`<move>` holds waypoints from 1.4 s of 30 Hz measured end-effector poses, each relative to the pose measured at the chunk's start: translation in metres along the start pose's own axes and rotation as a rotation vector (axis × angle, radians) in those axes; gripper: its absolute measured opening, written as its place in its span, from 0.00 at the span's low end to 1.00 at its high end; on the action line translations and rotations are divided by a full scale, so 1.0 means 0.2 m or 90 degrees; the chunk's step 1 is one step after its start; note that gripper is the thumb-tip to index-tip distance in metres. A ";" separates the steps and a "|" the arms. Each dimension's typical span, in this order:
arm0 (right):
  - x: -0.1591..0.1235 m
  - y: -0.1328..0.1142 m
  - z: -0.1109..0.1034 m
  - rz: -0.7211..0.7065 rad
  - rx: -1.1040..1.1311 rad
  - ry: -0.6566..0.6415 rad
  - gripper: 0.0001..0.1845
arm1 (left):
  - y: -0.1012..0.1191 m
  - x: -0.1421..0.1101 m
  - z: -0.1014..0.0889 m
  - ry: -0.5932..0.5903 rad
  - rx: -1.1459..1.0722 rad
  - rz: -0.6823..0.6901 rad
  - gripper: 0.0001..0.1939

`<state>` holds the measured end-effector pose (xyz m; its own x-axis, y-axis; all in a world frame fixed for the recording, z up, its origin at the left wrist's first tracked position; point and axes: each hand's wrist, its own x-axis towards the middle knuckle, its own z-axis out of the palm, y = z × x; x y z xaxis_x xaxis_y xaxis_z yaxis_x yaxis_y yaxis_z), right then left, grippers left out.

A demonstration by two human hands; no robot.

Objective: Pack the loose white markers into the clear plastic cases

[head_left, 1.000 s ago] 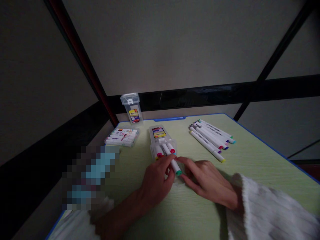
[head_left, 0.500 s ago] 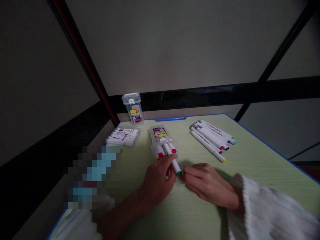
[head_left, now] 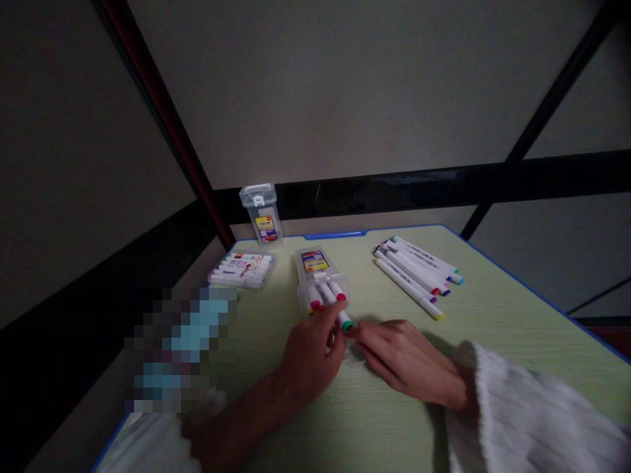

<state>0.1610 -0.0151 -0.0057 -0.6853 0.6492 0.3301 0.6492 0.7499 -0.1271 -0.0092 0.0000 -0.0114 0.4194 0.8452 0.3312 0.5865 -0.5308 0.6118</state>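
A clear plastic marker case (head_left: 318,259) lies on the table with its mouth towards me. Inside it are several white markers (head_left: 325,292) with red, pink and yellow ends. My left hand (head_left: 308,351) is at the mouth, index finger and thumb closed around a white marker with a green end (head_left: 346,322). That marker is partly in the case. From the right, my right hand (head_left: 401,358) has its fingers curled together, the tips against the green end. A clear flap, seemingly the case's lid (head_left: 353,357), lies beneath; whether the right fingers pinch it is hidden.
Several loose white markers (head_left: 414,269) lie in a pile on the right. At the back left stands an upright clear case (head_left: 263,213), with a flat pack of markers (head_left: 241,269) before it. A pixelated blue patch (head_left: 197,328) covers the left edge. Walls surround the table (head_left: 493,315).
The green-ended marker has slid away from me, deeper into the case. My right fingertips have moved slightly left and forward with its end. My left hand has hardly moved.
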 end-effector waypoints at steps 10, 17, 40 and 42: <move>0.00 0.00 0.01 0.027 -0.006 -0.024 0.10 | -0.01 0.00 0.00 0.034 -0.014 0.039 0.21; 0.00 0.00 0.00 0.024 -0.015 -0.038 0.10 | 0.00 0.00 -0.03 0.037 0.002 0.069 0.18; 0.00 0.01 0.00 0.001 -0.036 -0.050 0.09 | -0.06 0.02 -0.02 0.139 0.106 0.158 0.14; 0.00 0.01 0.00 0.001 -0.029 -0.052 0.09 | -0.06 0.02 -0.02 0.142 0.098 0.162 0.15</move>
<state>0.1618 -0.0137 -0.0051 -0.7073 0.6601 0.2530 0.6635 0.7434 -0.0845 -0.0174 0.0100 -0.0150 0.4130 0.6690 0.6179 0.5877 -0.7141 0.3804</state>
